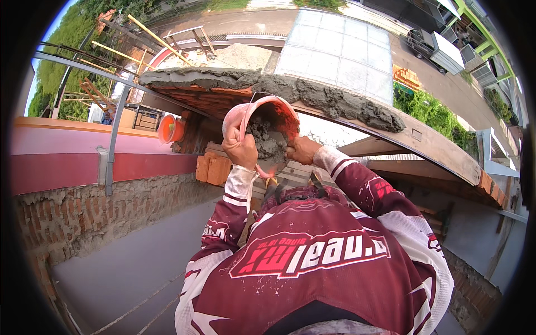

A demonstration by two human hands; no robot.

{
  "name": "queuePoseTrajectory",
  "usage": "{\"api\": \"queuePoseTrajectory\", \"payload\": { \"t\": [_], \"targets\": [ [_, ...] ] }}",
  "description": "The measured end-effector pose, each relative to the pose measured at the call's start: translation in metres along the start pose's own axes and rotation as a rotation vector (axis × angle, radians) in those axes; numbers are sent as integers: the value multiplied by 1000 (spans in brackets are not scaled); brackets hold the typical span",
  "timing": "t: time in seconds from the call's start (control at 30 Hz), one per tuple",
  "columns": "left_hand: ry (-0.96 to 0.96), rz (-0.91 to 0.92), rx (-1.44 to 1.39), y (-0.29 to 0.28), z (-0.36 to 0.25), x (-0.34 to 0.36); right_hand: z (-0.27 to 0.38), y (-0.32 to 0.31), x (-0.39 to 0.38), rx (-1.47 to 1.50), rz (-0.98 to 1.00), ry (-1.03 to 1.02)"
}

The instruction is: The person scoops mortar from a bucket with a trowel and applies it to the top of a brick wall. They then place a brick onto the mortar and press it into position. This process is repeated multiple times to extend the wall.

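Note:
An orange-pink plastic bucket (pixel 235 116) is tipped so that its mouth faces me. Wet grey mortar (pixel 267 139) lies inside, and dried smears coat its inner wall. My left hand (pixel 240 148) is closed on the bucket's left rim. At the right side of the mouth, my right hand (pixel 303 150) is curled into a closed grip, fingers against the mortar. What it holds is hidden by the fingers and mortar. Just beyond the bucket, a thick bed of mortar (pixel 335 102) covers the top of a brick wall (pixel 192 96).
Orange bricks (pixel 213 168) are stacked left of the bucket, near wooden slats (pixel 296 174). A second orange bucket (pixel 170 129) is farther left. A metal post (pixel 118 134) rises beside a pink-red wall (pixel 70 170). Below, beyond the wall, are pale roof panels (pixel 338 47) and a truck (pixel 435 49).

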State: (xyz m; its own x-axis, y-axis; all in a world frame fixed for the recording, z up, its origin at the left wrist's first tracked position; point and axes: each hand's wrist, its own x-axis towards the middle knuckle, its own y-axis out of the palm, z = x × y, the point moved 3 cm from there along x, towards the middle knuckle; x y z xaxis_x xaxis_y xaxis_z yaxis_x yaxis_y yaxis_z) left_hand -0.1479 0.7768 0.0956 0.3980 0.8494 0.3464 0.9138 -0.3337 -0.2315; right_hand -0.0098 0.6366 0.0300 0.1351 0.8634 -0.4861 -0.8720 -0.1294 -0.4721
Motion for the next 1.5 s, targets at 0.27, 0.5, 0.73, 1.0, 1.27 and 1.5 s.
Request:
{"api": "queuePoseTrajectory", "payload": {
  "t": [0.27, 0.5, 0.73, 1.0, 1.27, 1.5],
  "targets": [
    [-144, 30, -49, -42, 25, 0, 21, 12, -37, -307, -194, -277],
    [55, -19, 165, -9, 23, -19, 29, -37, -29, -611, -388, -59],
    [37, -46, -8, -1, 14, -6, -6, 32, -19, 480, 240, 94],
    [-217, -43, -144, -29, 26, -10, 14, 10, -45, -187, -299, -308],
    [57, 13, 141, -1, 20, -26, 30, -37, -56, -687, -471, -60],
    [-26, 41, -26, 16, 7, -19, -20, 38, -25, 322, 158, 112]
  ]
}}
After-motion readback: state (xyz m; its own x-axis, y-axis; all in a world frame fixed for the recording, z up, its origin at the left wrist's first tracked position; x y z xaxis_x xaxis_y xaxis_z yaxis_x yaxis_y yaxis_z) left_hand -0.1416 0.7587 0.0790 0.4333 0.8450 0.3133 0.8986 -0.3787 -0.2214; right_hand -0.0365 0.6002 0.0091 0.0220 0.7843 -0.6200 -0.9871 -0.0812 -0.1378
